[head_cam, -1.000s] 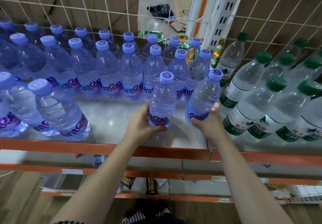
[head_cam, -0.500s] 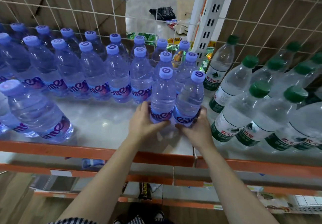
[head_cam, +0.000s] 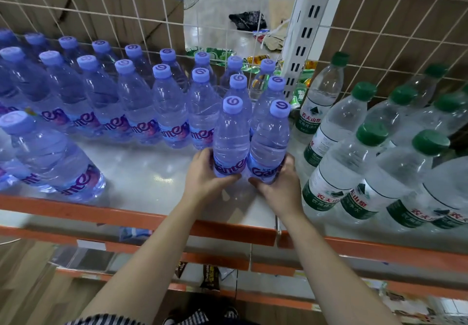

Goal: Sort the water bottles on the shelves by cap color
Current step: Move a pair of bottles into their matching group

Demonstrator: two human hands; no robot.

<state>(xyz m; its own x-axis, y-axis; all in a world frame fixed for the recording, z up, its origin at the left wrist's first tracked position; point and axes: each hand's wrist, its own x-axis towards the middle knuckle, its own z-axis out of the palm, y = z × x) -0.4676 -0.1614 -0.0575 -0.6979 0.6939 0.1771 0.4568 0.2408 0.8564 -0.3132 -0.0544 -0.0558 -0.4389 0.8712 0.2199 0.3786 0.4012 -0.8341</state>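
Note:
Two upright purple-capped bottles stand side by side, touching, near the front of the shelf [head_cam: 152,172]. My left hand [head_cam: 205,178] grips the base of the left bottle [head_cam: 230,134]. My right hand [head_cam: 281,183] grips the base of the right bottle [head_cam: 271,140]. Rows of purple-capped bottles [head_cam: 131,102] fill the back left. Green-capped bottles [head_cam: 354,162] crowd the right side.
A lone purple-capped bottle [head_cam: 50,155] stands at the front left. A wire mesh back [head_cam: 126,18] and a white slotted upright [head_cam: 301,36] close the shelf behind. An orange front rail [head_cam: 126,219] edges the shelf, with lower shelves beneath.
My hands have brought the two bottles together until they touch, and pushed them back toward the purple rows. The camera has shifted slightly.

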